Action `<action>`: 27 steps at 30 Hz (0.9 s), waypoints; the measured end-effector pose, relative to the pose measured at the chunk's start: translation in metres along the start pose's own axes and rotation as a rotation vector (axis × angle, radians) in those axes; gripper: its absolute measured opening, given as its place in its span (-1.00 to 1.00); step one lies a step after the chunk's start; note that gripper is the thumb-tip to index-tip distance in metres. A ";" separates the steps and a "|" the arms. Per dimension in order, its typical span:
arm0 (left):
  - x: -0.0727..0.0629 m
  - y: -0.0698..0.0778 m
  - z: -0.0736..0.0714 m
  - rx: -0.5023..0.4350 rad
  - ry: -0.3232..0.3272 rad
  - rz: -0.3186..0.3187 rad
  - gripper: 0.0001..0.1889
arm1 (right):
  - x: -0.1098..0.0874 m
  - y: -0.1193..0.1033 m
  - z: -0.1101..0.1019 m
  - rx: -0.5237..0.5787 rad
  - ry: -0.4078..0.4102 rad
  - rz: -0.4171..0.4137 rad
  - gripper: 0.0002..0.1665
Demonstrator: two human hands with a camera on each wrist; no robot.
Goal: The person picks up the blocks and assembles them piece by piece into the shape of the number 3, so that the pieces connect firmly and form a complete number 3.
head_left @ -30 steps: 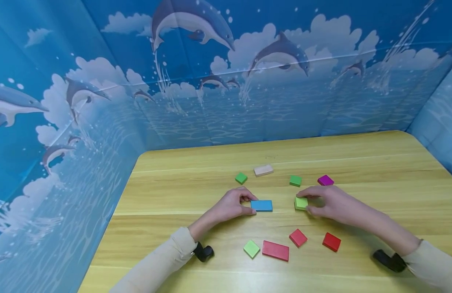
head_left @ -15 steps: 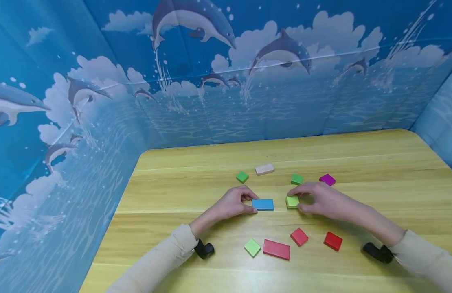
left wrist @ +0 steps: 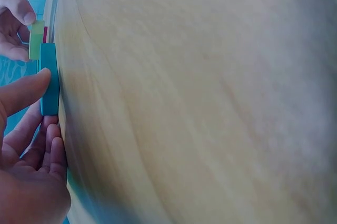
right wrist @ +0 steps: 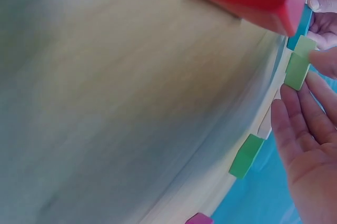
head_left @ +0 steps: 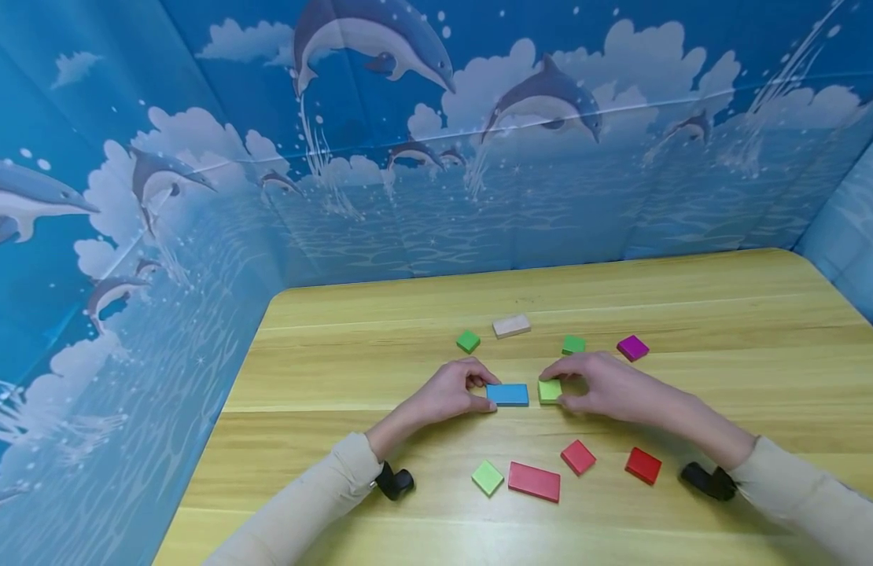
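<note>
On the far left we had the dolphin backdrop (head_left: 436,212), rising behind the desk (head_left: 351,338), and then a pale sleeve (head_left: 305,499). There was the left hand (head_left: 451,393), thumb and fingers pinching the left end of the blue block (head_left: 507,395), which lay flat mid-desk! Beyond it we spotted a green tile (head_left: 468,341); nearer us, a pale green tile (head_left: 488,478), set cornerwise. Above the blue block sat the beige block (head_left: 511,326); below, a long rosy-red block (head_left: 534,482).

Then a narrow strip of bare desk, and the lime block (head_left: 550,391), just beside the blue one's right end, gripped between the right hand's (head_left: 595,384) thumb and fingers! Close behind that hand we caught another green block (head_left: 574,344), its lower edge partly covered. A small rosy tile (head_left: 578,457) lay on our side. Farther right, the purple block (head_left: 632,347) sat beyond the forearm and a bright red block (head_left: 642,465) this side of it, that red looming large in our right wrist view.
</note>
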State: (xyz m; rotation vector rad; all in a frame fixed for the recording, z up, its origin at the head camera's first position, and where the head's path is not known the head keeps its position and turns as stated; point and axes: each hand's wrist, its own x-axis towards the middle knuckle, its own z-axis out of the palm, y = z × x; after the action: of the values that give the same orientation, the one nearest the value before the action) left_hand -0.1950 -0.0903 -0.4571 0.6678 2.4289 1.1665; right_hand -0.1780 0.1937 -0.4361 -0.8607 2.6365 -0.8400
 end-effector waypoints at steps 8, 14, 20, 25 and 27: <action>0.001 -0.003 0.000 -0.017 0.001 0.008 -0.74 | 0.007 -0.001 0.004 -0.005 -0.034 -0.020 -0.56; 0.000 -0.001 0.000 -0.019 0.002 0.007 -0.74 | 0.010 -0.001 0.007 0.001 -0.040 -0.019 -0.56; -0.001 0.001 0.000 -0.013 0.003 0.006 -0.74 | 0.011 -0.001 0.011 0.002 -0.047 -0.033 -0.57; -0.002 0.000 0.000 -0.015 0.006 0.025 -0.72 | 0.012 -0.001 0.012 -0.009 -0.039 -0.042 -0.57; -0.002 0.000 0.000 -0.010 0.007 0.042 -0.72 | 0.011 -0.001 0.012 -0.009 -0.039 -0.037 -0.57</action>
State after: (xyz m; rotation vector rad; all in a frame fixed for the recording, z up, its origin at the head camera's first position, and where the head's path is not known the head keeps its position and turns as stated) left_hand -0.1933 -0.0912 -0.4573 0.7160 2.4244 1.1982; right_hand -0.1818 0.1804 -0.4457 -0.9208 2.6000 -0.8126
